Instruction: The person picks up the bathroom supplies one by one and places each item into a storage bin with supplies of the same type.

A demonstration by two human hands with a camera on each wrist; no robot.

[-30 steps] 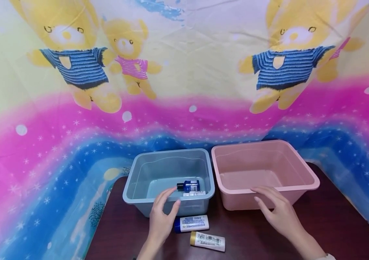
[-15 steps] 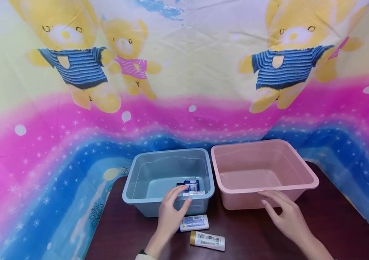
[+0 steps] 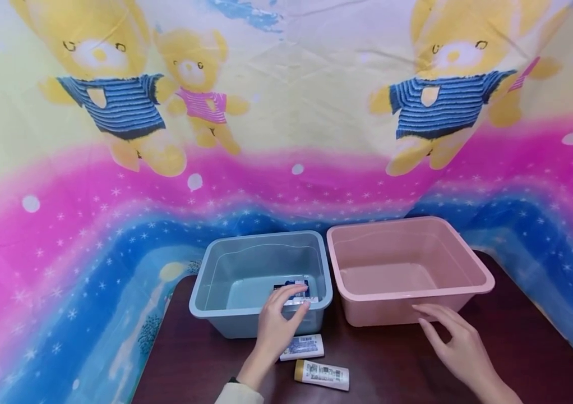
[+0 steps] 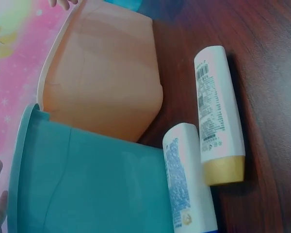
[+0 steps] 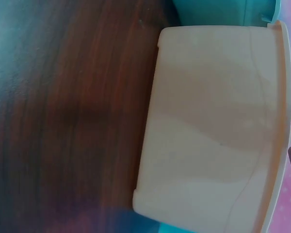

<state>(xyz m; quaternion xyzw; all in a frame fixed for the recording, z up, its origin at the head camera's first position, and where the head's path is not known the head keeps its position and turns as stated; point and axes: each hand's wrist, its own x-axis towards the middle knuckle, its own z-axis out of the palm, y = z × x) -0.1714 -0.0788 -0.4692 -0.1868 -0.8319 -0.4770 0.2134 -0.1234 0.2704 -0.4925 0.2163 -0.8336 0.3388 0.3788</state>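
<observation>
My left hand (image 3: 277, 327) hovers over the front rim of the blue-grey basin (image 3: 236, 322), fingers relaxed and holding nothing. Inside that basin lie a dark blue bottle (image 3: 297, 287) and a white item, both partly hidden behind the fingers. My right hand (image 3: 455, 342), also holding nothing, is in front of the pink basin (image 3: 412, 269), its fingers loosely bent. On the table before the blue-grey basin lies a white bottle with a blue cap (image 4: 184, 179); in the head view my left hand covers its cap. Nearer to me lies a white bottle with a gold cap (image 4: 218, 111).
The two basins stand side by side on a dark wood table (image 3: 382, 370). Behind them hangs a cloth backdrop (image 3: 291, 129) printed with teddy bears. Nothing shows inside the pink basin.
My left hand has moved right along the front of the blue-grey basin, now covering part of the blue bottle. My right hand has shifted a little right and toward me.
</observation>
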